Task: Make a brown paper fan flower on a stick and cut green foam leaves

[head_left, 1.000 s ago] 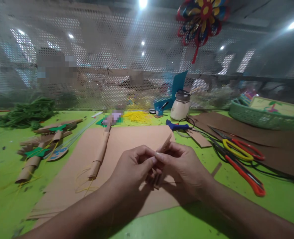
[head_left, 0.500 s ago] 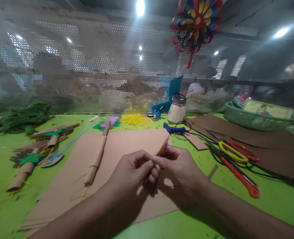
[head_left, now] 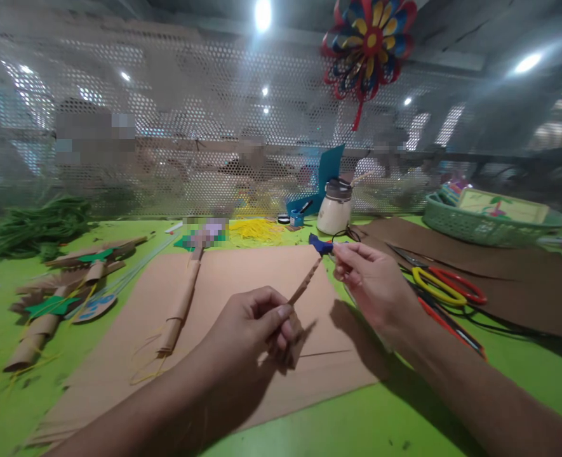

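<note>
My left hand (head_left: 254, 330) is closed in a pinch on a thin tan paper strip (head_left: 305, 283) that sticks up and to the right from its fingertips. My right hand (head_left: 373, 282) is lifted to the right of the strip's tip, its fingers curled together, with nothing visible in them. Both hands hover over large tan paper sheets (head_left: 242, 285) lying on the green table (head_left: 309, 431). A rolled paper tube (head_left: 180, 311) rests on the sheets to the left.
Scissors with yellow, red and orange handles (head_left: 445, 295) lie right of my right hand beside dark brown sheets (head_left: 500, 260). A blue glue gun (head_left: 322, 244), a white jar (head_left: 334, 212) and a green basket (head_left: 485, 225) stand behind. Finished paper pieces (head_left: 56, 304) lie left. A mesh screen rises at the back.
My right hand has let go of the strip and moved up and to the right. My left hand keeps the strip, which now points up toward the right hand.
</note>
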The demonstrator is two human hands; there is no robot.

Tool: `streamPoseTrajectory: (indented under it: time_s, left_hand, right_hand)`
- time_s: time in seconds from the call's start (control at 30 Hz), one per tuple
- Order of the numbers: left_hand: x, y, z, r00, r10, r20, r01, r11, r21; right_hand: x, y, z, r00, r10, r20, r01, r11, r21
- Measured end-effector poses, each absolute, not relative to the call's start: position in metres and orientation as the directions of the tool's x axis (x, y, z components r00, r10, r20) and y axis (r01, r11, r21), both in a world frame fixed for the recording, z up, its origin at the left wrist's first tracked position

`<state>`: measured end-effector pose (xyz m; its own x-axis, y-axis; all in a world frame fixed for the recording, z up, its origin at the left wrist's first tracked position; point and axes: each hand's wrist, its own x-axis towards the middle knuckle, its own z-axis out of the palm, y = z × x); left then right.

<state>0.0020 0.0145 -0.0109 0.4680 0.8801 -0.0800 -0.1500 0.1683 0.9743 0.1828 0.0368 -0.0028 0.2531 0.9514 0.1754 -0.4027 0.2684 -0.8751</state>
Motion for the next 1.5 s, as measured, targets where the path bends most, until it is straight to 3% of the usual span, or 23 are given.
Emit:
streamPoseTrajectory:
  time_s: [0.17,0.37,0.73,1.27,1.5]
  left_hand:
    - [0.001,0.015,-0.004,0.451,0.889,-0.081,-0.126,0.154,0.98]
    - [-0.002,0.015,-0.001,0.429,0.897,-0.107,-0.11,0.169,0.979]
    - [0.003,0.009,-0.005,0.493,0.862,-0.114,-0.202,0.241,0.949]
    - [-0.008,0.02,-0.01,0.566,0.821,-0.072,-0.102,0.157,0.982]
    - [0.0,0.012,-0.003,0.499,0.859,-0.118,-0.131,0.209,0.969]
  right_hand:
    - [0.169,0.027,-0.006,0.134,0.988,0.071,-0.459,0.125,-0.879]
    - [0.148,0.007,-0.015,-0.155,0.986,0.052,-0.33,-0.002,-0.944]
    - [0.152,0.004,-0.011,-0.024,0.988,0.151,-0.106,0.147,-0.983]
    - [0.152,0.007,-0.013,-0.029,0.981,0.189,-0.104,0.185,-0.977]
    - [0.153,0.008,-0.018,-0.072,0.984,0.165,-0.129,0.155,-0.979]
